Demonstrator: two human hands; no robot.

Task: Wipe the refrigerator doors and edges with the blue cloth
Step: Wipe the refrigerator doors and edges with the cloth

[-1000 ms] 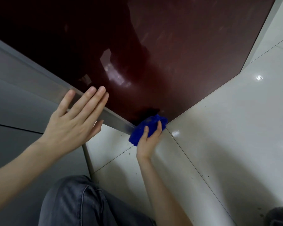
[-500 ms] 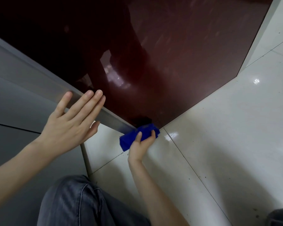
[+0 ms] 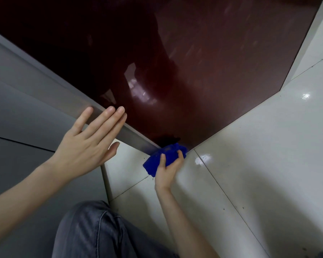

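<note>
The blue cloth (image 3: 151,164) has slid back to the refrigerator door (image 3: 213,81) bottom corner. It is soft and light, best held bunched, and the right hand (image 3: 166,172) grips it so. The left hand (image 3: 84,146) lies flat, fingers straight, on the door edge (image 3: 132,135).

One head-worn camera is looking forward and steeply down, sitting close to the bottom corner of the refrigerator door (image 3: 222,81) and the floor (image 3: 259,174).
</note>
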